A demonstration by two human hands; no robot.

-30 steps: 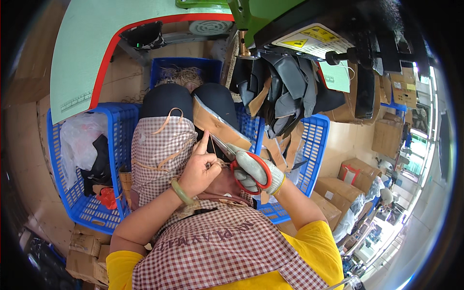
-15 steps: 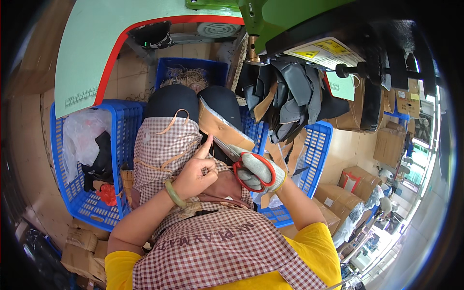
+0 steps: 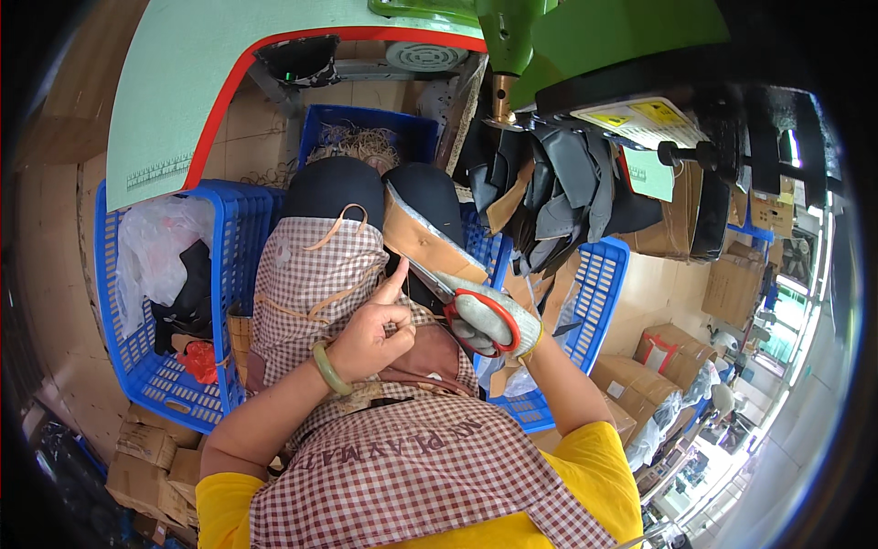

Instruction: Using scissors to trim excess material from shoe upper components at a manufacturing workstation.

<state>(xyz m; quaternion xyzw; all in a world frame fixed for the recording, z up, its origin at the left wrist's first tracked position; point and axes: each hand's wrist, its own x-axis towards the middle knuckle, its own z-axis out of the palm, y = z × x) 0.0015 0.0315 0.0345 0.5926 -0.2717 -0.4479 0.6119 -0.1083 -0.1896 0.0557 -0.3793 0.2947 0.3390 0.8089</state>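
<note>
My right hand [image 3: 485,322], in a grey-white knit glove, is closed around red-handled scissors [image 3: 506,345]. Their blades point up and left, along the lower edge of a tan-faced piece of leather [image 3: 427,240] that lies across my right thigh. My left hand [image 3: 373,334] is bare, with a pale green bangle at the wrist. Its index finger reaches to the piece's lower left corner, by the blade tips, while the other fingers curl in; what they hold, if anything, is hidden. Thin tan strips [image 3: 331,236] lie on my checked apron [image 3: 302,261].
Blue plastic crates [image 3: 218,302] stand on both sides of me. Dark leather pieces [image 3: 565,174] hang in a bunch at the right, beneath a green machine [image 3: 631,41]. A pale green table [image 3: 174,101] with a red edge is ahead. Cardboard boxes [image 3: 640,384] sit at the right.
The whole view has shifted slightly. Both hands, the scissors and the leather piece keep almost the same positions to each other.
</note>
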